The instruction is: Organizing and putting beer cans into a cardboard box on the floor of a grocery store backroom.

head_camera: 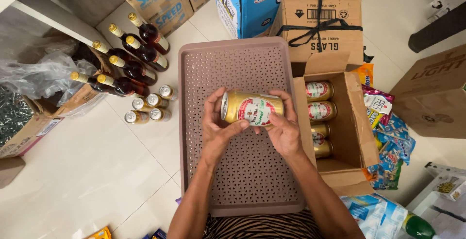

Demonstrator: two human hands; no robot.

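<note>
Presently, 1 gold can point(252, 109) is held in both hands above the perforated mauve tray point(242, 185), which lies on the tiled floor and serves as the reference for all positions below.

Grip state: the left hand point(219, 127) is closed on the can's left end, thumb across the lower face and fingers point(213, 104) curled over the rim. The right hand point(283, 128) is closed on the can's right end, fingers wrapped over the top and thumb pressed on the label. Neither hand is free.

Orientation: the can lies on its side, long axis running left to right across the tray, its lid end towards the left hand. It sits between the 2 hands, over the middle of the tray, and I cannot tell whether it clears the tray floor. Both hands are equally near; neither leads.

Surroundings: an open cardboard box point(354, 137) stands touching the tray's right edge, with 4 matching cans point(319, 112) lying in a column inside. Left of the tray, 5 small cans point(148, 108) stand upright on the floor, and beyond them 6 dark bottles point(131, 64) with gold caps lean together. Snack packets point(388, 137) lie right of the box. A tied carton point(320, 30) stands past the tray's far right corner.
</note>
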